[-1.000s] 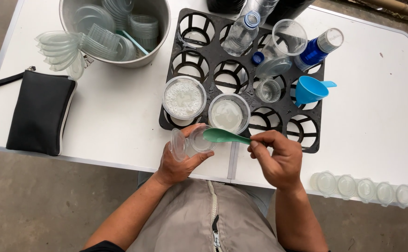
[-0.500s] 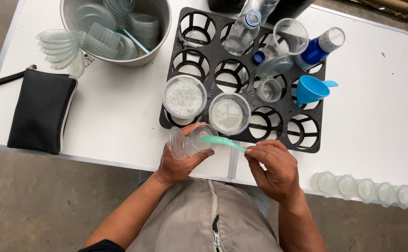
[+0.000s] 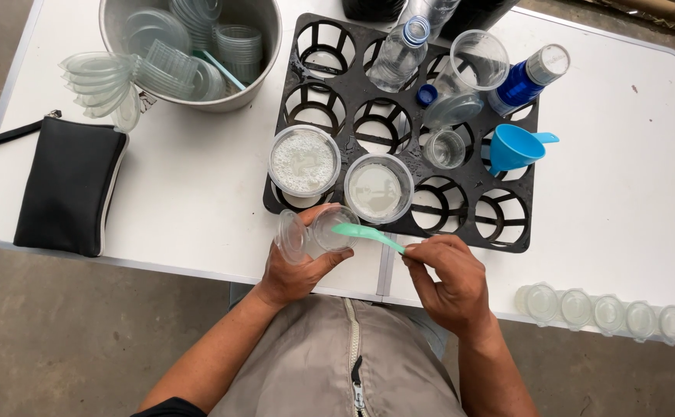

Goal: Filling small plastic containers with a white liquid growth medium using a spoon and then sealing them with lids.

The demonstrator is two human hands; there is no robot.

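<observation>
Both hands low: left hand around tilted cup, right hand pinching spoon.

I see bare worktop left of the black rack, between it and the black pouch; a hand could pass there. Right of the rack the worktop lies open too, down to a row of small lidded cups. Behind, the steel bowl and bottles block the way.
</observation>
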